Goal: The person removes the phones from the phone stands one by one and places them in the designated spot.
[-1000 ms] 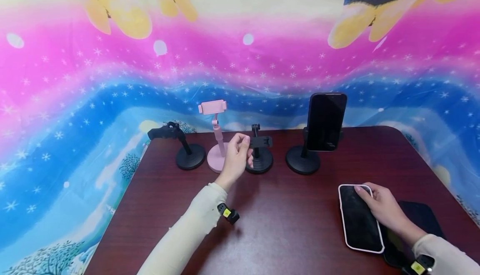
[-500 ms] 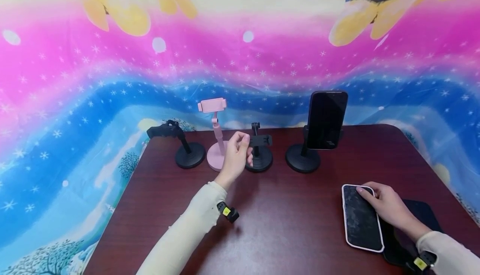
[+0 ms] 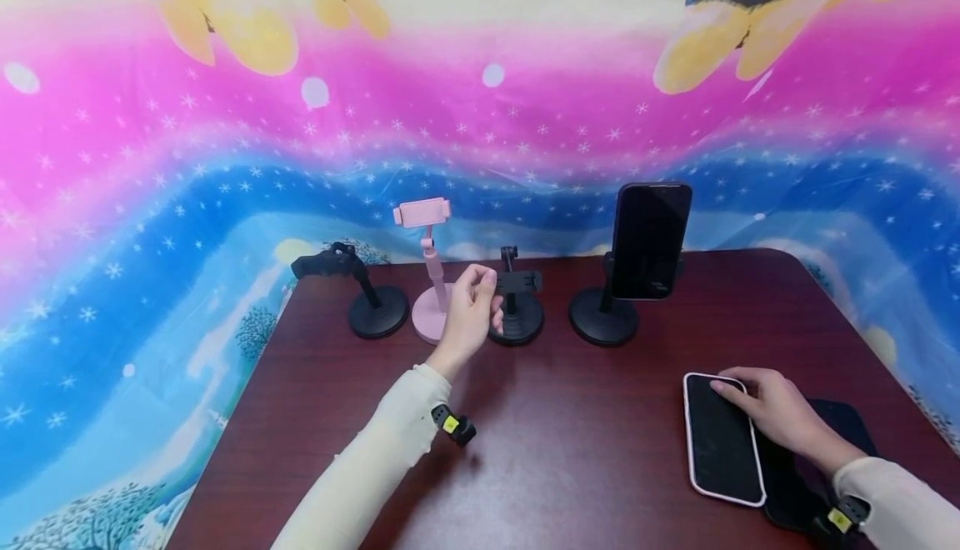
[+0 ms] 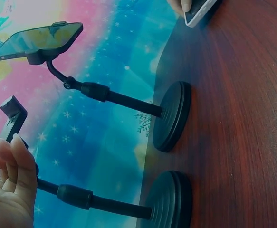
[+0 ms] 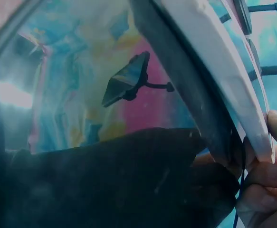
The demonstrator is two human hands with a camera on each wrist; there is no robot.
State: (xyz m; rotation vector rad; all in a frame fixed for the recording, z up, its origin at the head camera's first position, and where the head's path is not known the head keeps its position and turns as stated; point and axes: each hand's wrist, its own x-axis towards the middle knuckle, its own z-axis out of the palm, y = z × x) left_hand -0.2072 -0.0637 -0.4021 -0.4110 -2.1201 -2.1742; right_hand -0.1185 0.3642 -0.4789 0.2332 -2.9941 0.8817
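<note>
My left hand pinches the left end of a black phone clamp on a round-based stand. In the left wrist view, the fingertips lie at the clamp's lower part. At the right, my right hand grips a white-rimmed smartphone by its upper right edge, thumb over the dark screen. Under that hand and wrist is a dark phone; whether the hand holds it too I cannot tell. Its glossy face fills much of the right wrist view.
A black stand with a side-turned clamp and a pink stand are on the left. To the right of the gripped clamp, another black stand bears an upright phone. The brown table ends at a printed backdrop.
The white-rimmed phone and right hand have shifted slightly right, and the phone's screen reflection has changed. The left hand stays at the clamp.
</note>
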